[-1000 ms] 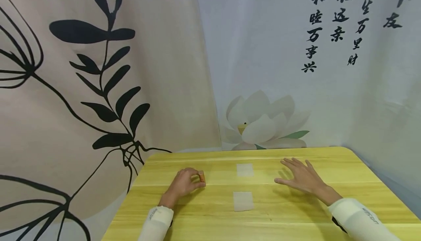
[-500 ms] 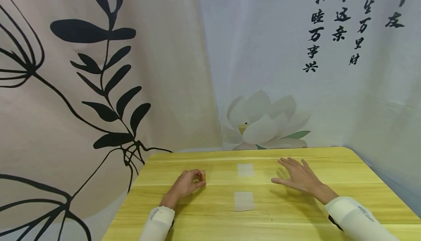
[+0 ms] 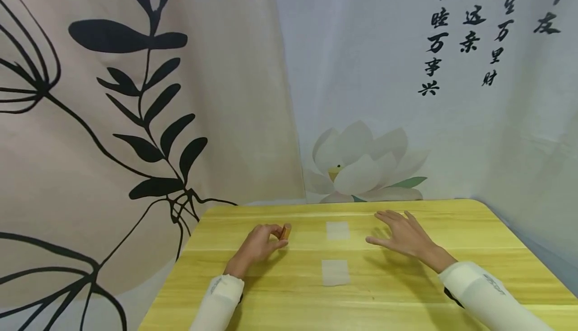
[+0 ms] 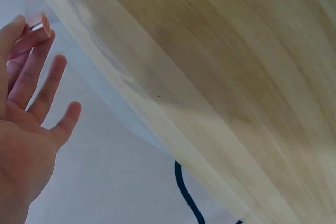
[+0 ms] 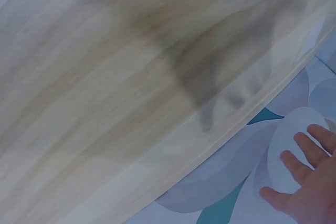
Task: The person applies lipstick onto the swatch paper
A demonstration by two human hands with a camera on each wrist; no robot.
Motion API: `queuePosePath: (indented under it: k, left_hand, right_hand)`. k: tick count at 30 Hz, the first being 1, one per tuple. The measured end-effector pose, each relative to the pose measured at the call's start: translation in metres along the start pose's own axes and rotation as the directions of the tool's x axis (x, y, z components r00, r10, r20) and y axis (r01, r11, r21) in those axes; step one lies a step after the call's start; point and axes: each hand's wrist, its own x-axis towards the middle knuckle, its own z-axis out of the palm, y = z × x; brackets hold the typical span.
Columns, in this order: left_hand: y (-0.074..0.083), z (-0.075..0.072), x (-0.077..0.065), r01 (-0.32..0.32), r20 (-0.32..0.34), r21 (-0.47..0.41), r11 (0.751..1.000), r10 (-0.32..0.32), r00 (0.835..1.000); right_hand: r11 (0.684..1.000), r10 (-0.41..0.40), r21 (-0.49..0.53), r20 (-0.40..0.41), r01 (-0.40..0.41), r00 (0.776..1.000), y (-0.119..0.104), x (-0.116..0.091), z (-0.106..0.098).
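My left hand (image 3: 258, 243) is over the left part of the table and pinches a small orange-brown block (image 3: 286, 231) between thumb and fingers. In the left wrist view the block (image 4: 34, 36) shows a smooth side and a rounded end, with part of it covered by the thumb; the ring and little fingers of the left hand (image 4: 26, 135) stretch away from it. Over the right part of the table, my right hand (image 3: 406, 235) has its fingers spread and holds nothing. Its straight fingers also appear in the right wrist view at the lower right (image 5: 310, 182).
Two pale square patches lie on the wooden table (image 3: 271, 306) between the hands, a far patch (image 3: 337, 230) and a near patch (image 3: 335, 272). Behind the table's far edge hangs a printed curtain (image 3: 244, 95) with plants, a lotus and dark writing.
The left hand has shifted slightly right and away from me with the block, which now leans. The right hand has drifted left, still spread.
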Motion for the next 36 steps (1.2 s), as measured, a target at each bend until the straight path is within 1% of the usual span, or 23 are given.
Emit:
queuePosePath:
  k: [4, 10, 15, 20, 24, 27, 29, 33, 36]
  left_hand:
    - [0.002, 0.000, 0.004, -0.032, -0.017, 0.037, 0.999, 0.033, 0.999]
    - [0.006, 0.001, 0.008, -0.088, -0.048, 0.088, 0.992, 0.092, 0.995]
    - [0.016, 0.000, 0.010, -0.157, -0.063, 0.123, 0.980, 0.165, 0.984]
    - [0.027, -0.004, 0.016, -0.203, -0.080, 0.123, 0.971, 0.213, 0.974]
    - [0.032, -0.005, 0.020, -0.221, -0.084, 0.148, 0.964, 0.235, 0.968]
    - [0.035, -0.004, 0.022, -0.229, -0.086, 0.164, 0.960, 0.245, 0.966]
    - [0.038, -0.004, 0.022, -0.235, -0.094, 0.157, 0.959, 0.251, 0.963]
    - [0.041, -0.002, 0.024, -0.269, -0.114, 0.153, 0.951, 0.288, 0.951]
    - [0.044, 0.000, 0.027, -0.289, -0.112, 0.167, 0.943, 0.310, 0.944]
  right_hand:
    - [1.000, -0.021, -0.005, -0.020, 0.021, 1.000, -0.005, 0.006, -0.001]
    - [0.999, -0.047, 0.026, -0.034, 0.047, 0.998, -0.013, 0.012, 0.001]
    - [0.997, -0.057, 0.054, -0.053, 0.060, 0.997, -0.019, 0.015, 0.004]
    - [0.997, -0.033, 0.067, -0.032, 0.035, 0.999, -0.025, 0.020, 0.005]
    - [0.997, -0.020, 0.070, -0.026, 0.022, 0.999, -0.029, 0.023, 0.005]
    - [0.997, -0.030, 0.075, -0.029, 0.032, 0.999, -0.033, 0.026, 0.006]
    - [0.996, -0.038, 0.081, -0.029, 0.040, 0.999, -0.036, 0.028, 0.007]
    - [0.994, -0.045, 0.103, -0.023, 0.047, 0.999, -0.043, 0.032, 0.008]
    - [0.992, -0.048, 0.116, -0.021, 0.050, 0.999, -0.048, 0.035, 0.008]
